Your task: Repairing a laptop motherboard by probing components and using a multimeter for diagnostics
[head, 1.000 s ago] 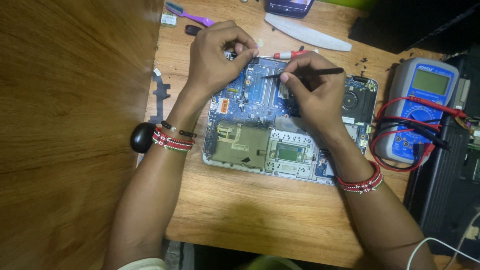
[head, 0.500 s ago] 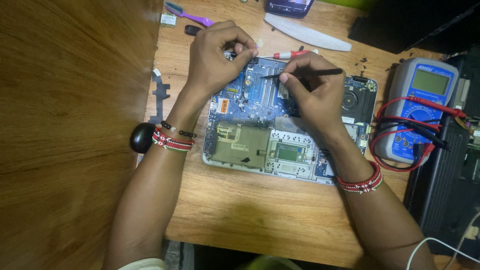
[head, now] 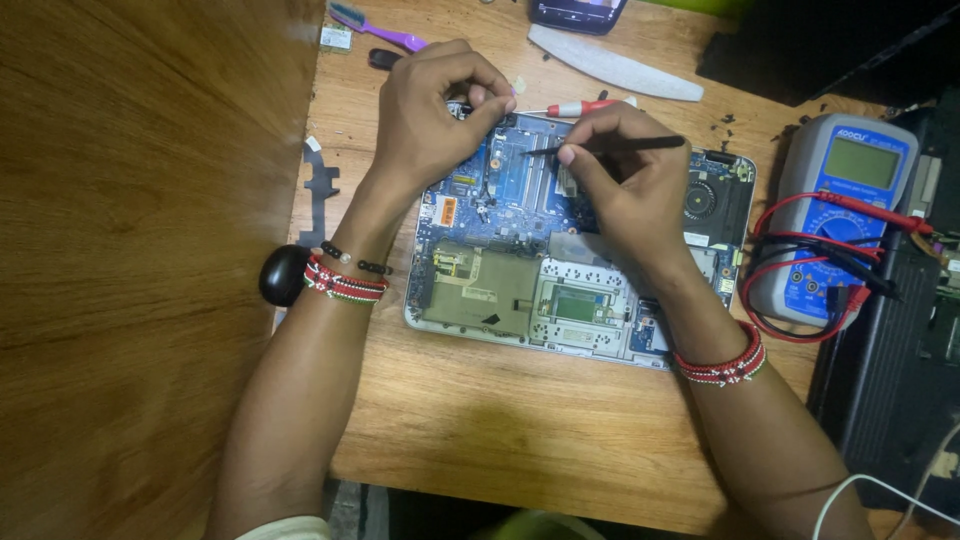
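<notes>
I have one view only, from the head camera: it looks steeply down from close above, facing away from the body, centred on the opened laptop point(head: 580, 245) on the wooden table point(head: 480, 440).

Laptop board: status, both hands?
Right hand grips black tool, tip over the board. Left hand pinches at board's top edge. Red screwdriver lies just behind.

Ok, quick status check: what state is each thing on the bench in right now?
Laptop: opened up, board exposed, flat on the table.
Left hand: pinching something small at the board's top edge; too small to tell what.
Right hand: shut on a thin black tool, tip pointing left over the board.
Multimeter: lying flat, leads coiled over it, screen blank.
Red screwdriver: lying loose, unheld.
Purple brush: lying unused.
</notes>
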